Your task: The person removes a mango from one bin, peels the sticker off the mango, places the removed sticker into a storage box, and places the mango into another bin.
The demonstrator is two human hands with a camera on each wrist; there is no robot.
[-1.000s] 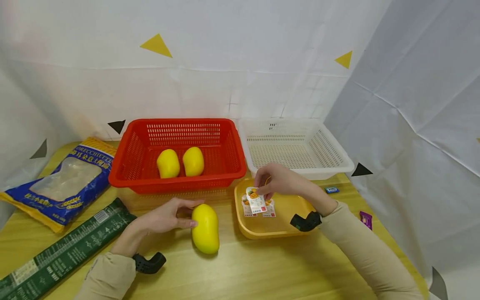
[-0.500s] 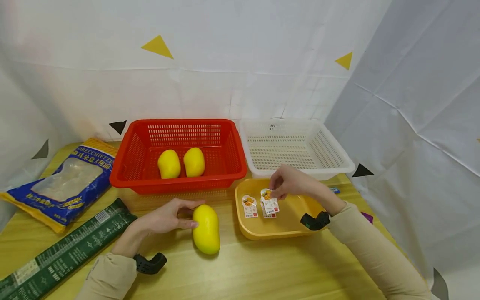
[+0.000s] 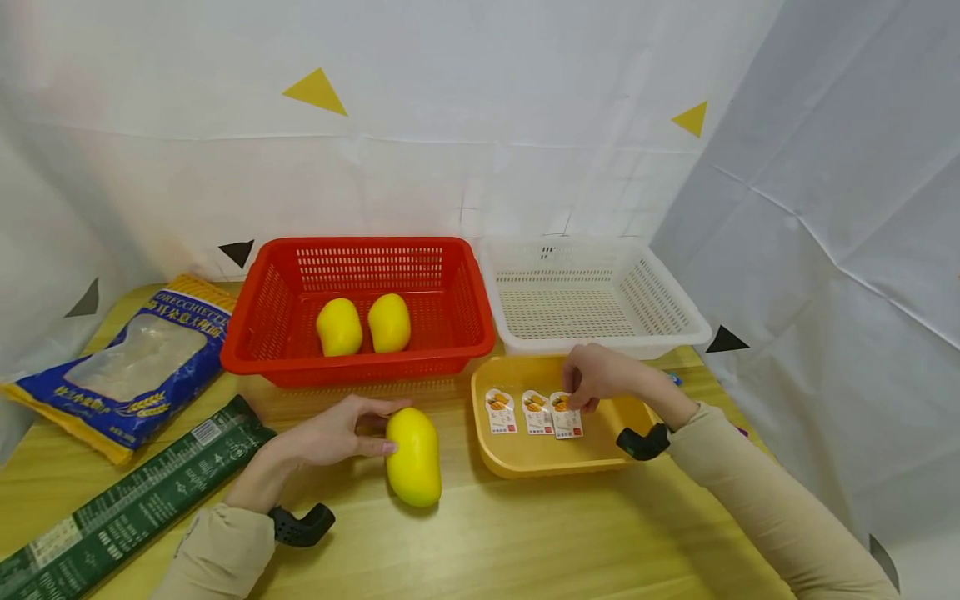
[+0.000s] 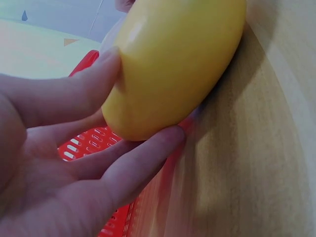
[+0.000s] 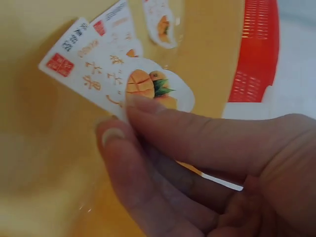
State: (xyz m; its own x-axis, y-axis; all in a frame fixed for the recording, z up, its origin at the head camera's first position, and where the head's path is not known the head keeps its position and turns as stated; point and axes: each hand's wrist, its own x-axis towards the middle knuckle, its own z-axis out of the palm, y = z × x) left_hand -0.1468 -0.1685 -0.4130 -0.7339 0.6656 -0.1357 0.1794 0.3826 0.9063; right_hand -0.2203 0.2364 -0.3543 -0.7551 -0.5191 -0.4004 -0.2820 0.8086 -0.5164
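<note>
On the table, my left hand (image 3: 330, 433) holds a yellow mango (image 3: 415, 458) by its end. The left wrist view has the thumb on one side of the mango (image 4: 173, 64) and fingertips along its underside. Over the yellow tray (image 3: 525, 467), my right hand (image 3: 603, 375) pinches a white label card (image 3: 567, 423) printed with mangoes. Thumb and index finger grip the pictured end of that label card (image 5: 79, 66) in the right wrist view. Two similar cards lie in the tray: one at the left (image 3: 500, 411), another in the middle (image 3: 536, 413), partly overlapped by the pinched one.
Behind stand a red basket (image 3: 360, 367) with two mangoes (image 3: 339, 327) and a white basket (image 3: 592, 340). At the left lie a blue pasta bag (image 3: 135, 367) and a long green packet (image 3: 135, 500). A small blue wrapped piece peeks out past the right wrist.
My right hand has moved right over the tray with a card, from the left card past the middle one, and is lower now. The left hand and mango stay in place.
</note>
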